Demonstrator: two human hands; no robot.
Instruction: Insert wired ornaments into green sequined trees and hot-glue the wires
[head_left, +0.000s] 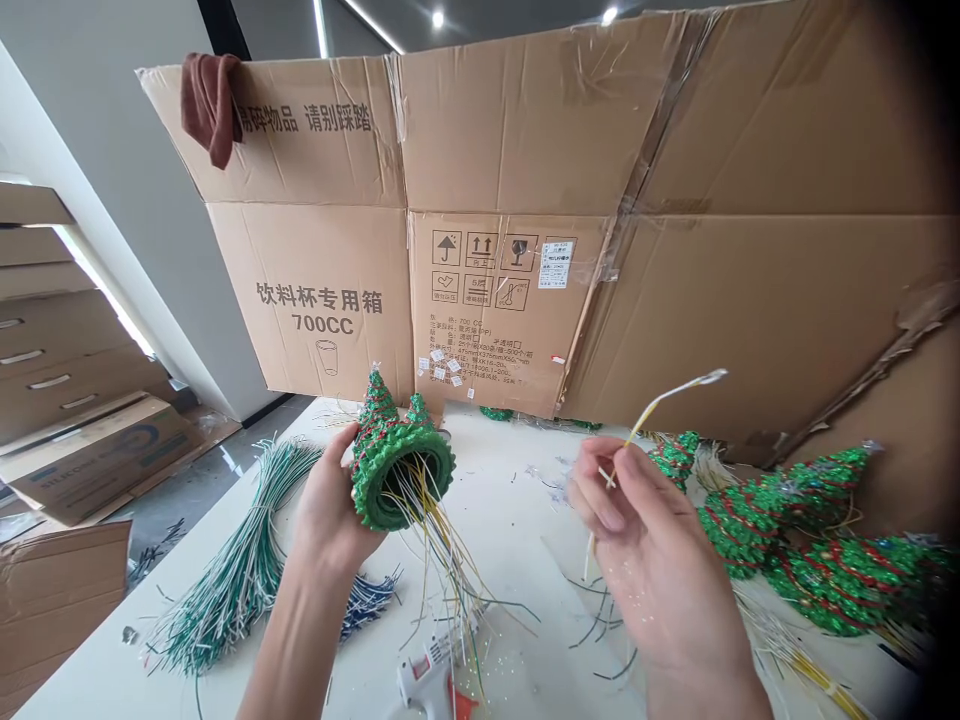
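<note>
My left hand (330, 505) is closed around a small green glitter Christmas tree cone (386, 450) with red trim, tipped so its hollow base faces me. Several thin yellow and white wires (442, 560) hang out of that base. My right hand (637, 520) pinches a single yellow wire (660, 402) with a clear bulb at its tip, held up to the right of the cone. A second small green tree top (420, 410) shows just behind the held cone.
A large bundle of green and white wires (240, 560) lies left on the white table (517, 480). Finished green trees (810, 540) are piled at the right. A white glue gun (431, 675) lies near the front edge. A tall cardboard box wall (525, 200) stands behind, with a brown cloth (210, 100) draped over it.
</note>
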